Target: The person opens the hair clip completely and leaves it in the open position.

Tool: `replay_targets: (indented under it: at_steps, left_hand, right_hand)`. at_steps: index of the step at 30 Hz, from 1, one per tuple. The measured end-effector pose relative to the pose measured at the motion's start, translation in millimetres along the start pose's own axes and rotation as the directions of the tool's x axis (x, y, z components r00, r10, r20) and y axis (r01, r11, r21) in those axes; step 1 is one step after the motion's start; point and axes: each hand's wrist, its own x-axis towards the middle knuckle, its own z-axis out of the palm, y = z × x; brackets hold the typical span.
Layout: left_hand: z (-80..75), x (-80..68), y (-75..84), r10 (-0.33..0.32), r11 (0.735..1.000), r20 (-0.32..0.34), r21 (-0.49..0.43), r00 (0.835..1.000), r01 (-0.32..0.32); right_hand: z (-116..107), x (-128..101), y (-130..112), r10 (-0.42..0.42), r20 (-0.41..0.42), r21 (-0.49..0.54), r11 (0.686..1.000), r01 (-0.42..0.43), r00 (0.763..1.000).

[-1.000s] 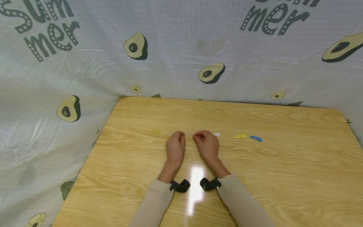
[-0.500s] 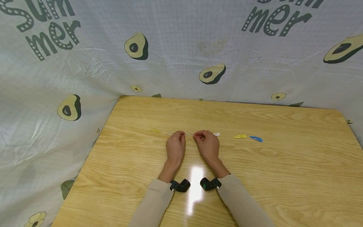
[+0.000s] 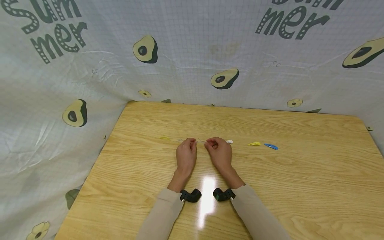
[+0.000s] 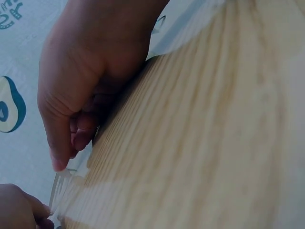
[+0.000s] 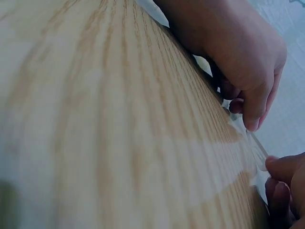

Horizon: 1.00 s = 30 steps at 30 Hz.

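Between my two hands runs a thin, pale elastic band, just above or on the wooden table. My left hand pinches its left end between thumb and fingers. The other end is pinched in my right hand. Both wrist views show the band as fine, see-through strands between the fingertips; its exact kind is hard to make out. Just left of my left hand lies another thin pale loop, with a thin yellow loop farther left. Partly behind my right hand is a white snap hair clip.
Farther right on the table lie a yellow snap hair clip and a blue snap hair clip. A pale sheet printed with avocados hangs behind the table and along its left side.
Both hands keep their pinch on the band and stay almost still. The head view has shifted very slightly.
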Motion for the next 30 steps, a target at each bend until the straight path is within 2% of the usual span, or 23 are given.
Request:
replay_targets:
  at_steps: [6, 15, 22, 30]
  left_hand:
    - [-0.3, -4.2, 3.2, 0.023, 0.999, -0.018, -0.046, 1.0, -0.024]
    - [0.5, -11.4, 22.7, 0.016, 0.985, -0.032, -0.173, 0.999, -0.021]
    - [6.8, -15.6, 37.1, 0.018, 0.974, 0.04, -0.228, 0.999, -0.009]
    - [19.5, -16.3, 50.5, 0.032, 0.967, 0.099, -0.255, 0.995, -0.006]
  right_hand:
    - [-12.6, -1.6, -3.2, -0.022, 0.012, 0.096, 0.995, 0.021, 1.0]
    - [-43.7, -0.9, 3.6, 0.022, 0.042, 0.09, 0.996, -0.026, 0.999]
    - [-64.6, -1.3, 10.8, 0.038, 0.025, 0.056, 0.998, -0.04, 0.999]
    - [-74.0, -0.5, 23.4, 0.066, 0.029, -0.02, 0.998, -0.065, 0.997]
